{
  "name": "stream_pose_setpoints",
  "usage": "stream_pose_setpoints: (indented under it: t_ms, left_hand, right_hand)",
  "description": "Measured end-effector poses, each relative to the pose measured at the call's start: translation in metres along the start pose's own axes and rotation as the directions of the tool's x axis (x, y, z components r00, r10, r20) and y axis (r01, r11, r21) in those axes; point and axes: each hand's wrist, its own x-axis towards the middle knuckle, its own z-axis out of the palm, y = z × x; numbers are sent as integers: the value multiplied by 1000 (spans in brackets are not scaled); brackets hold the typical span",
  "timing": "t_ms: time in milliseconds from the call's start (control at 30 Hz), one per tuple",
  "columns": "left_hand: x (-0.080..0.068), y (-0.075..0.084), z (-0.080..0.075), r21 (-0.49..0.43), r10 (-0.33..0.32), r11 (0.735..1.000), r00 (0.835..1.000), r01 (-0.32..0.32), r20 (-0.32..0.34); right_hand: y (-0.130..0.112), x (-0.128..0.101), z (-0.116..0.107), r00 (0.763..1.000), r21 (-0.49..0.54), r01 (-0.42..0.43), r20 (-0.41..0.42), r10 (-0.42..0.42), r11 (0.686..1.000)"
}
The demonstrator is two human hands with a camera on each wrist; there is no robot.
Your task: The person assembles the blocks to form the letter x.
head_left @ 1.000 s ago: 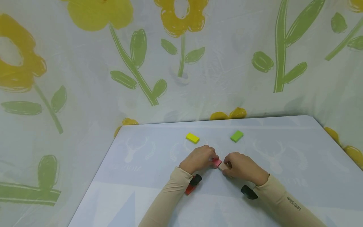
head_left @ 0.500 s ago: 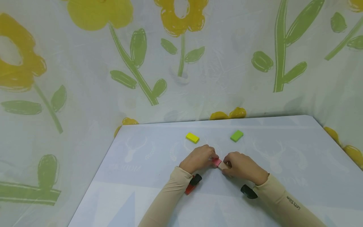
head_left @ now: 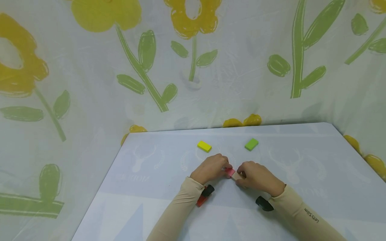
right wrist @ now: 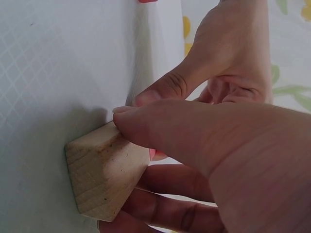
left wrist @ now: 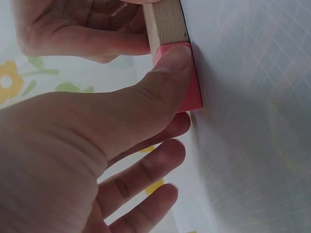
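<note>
Pinching end-to-end blocks, your left hand [head_left: 211, 168] holds the pink block [head_left: 230, 172] and your right hand [head_left: 256, 177] the wooden block [head_left: 237, 176], unmoved over the last second; yellow block [head_left: 204, 146] at 11 o'clock, green block [head_left: 251, 144] at 1 on the bench [head_left: 301, 160].

Wooden block [right wrist: 104, 177], frame lower left: bare pale wood, visible grain, matt, slightly rough, speckled. Pink block [left wrist: 187, 87], frame upper centre: painted, smooth, satin. Yellow block [head_left: 204, 146] and green block [head_left: 251, 144], frame centre: smooth, matt paint. Table cover [head_left: 301, 157]: smooth sheet, faint grid texture, low sheen. Flowered backdrop [head_left: 90, 83]: thin, wrinkled cloth. Sleeves [head_left: 178, 211]: beige stretch fabric.
</note>
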Motion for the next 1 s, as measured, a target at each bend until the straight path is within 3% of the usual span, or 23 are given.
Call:
stream_pose_setpoints:
  t_ms: [1000]
  left_hand:
    - [2, 1, -2, -3, 7, 1000, 1000, -7, 14]
  right_hand:
    - [-2, -1, -2, 1000, -40, 7, -13, -7, 999]
